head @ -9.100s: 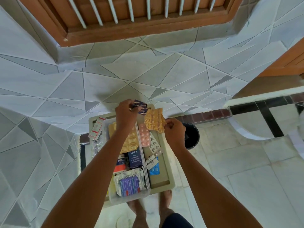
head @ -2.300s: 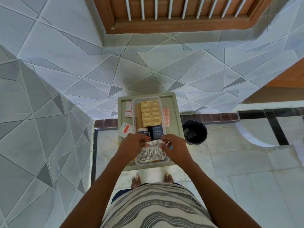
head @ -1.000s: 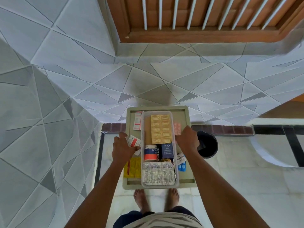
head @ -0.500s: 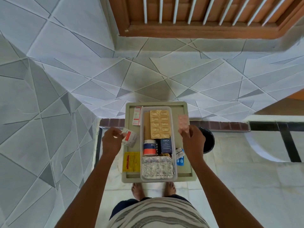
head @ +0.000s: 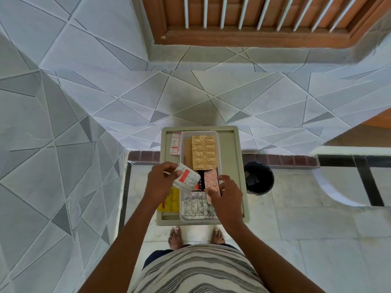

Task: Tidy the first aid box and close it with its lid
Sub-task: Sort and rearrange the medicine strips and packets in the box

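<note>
No readable text

Print shows on the yellow packet (head: 170, 200), the silver strip (head: 195, 206) and the red-and-white strip (head: 176, 143) (all too small and blurred), but no word or number can be made out.

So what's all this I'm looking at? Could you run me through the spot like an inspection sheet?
Surface: beige tray table, against a tiled wall.
Job's things: clear first aid box open; gold blister sheet and silver strips inside. No lid seen.
Clutter: red-and-white packet and yellow packet beside the box.
Hands: left hand holds a white strip with red label; right hand holds a pink blister strip.
Cables: nothing seen.
Surroundings: black bin, barred wooden window.
</note>
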Demonstrator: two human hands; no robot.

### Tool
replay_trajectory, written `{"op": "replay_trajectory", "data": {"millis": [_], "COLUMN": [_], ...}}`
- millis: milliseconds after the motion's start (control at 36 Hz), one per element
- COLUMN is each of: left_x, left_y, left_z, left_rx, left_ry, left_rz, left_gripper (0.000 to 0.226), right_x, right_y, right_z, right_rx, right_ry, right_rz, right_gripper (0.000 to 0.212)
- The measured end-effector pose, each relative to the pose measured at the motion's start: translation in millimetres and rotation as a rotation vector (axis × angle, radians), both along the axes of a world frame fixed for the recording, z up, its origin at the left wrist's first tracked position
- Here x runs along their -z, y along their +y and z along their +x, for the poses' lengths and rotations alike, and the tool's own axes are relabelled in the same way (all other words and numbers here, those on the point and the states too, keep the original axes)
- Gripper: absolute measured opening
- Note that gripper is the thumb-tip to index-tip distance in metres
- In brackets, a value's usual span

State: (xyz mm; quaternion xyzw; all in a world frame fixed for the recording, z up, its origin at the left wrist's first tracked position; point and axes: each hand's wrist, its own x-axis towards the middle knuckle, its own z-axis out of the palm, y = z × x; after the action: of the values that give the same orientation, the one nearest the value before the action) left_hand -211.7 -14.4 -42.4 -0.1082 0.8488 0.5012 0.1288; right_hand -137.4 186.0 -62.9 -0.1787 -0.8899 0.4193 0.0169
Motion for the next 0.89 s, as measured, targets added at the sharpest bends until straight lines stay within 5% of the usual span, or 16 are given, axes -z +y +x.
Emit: {"op": "replay_trajectory", "data": {"millis": [306,667,889], "left_x": [0,9,13], "left_y": [23,28,39], "left_z": [5,7,24], "left_rx": [0.124,0.481,0.545], "left_ry": [0.030,-0.055,0.123], "left_rz": [-0.100,-0.223,-0.431], "left_gripper": [0.012,0.019,0.022], "right_x": [-17,6,11], "right_y": [4,13,19], "right_z": [-7,-6,-1], "right_rx": [-0.175,-0.301,-0.396], "right_ry": [-0.173,-0.014,0.130], "right_rz": [0.461,0.401,0.403], "right_gripper": [0.033,0.016,0.015]}}
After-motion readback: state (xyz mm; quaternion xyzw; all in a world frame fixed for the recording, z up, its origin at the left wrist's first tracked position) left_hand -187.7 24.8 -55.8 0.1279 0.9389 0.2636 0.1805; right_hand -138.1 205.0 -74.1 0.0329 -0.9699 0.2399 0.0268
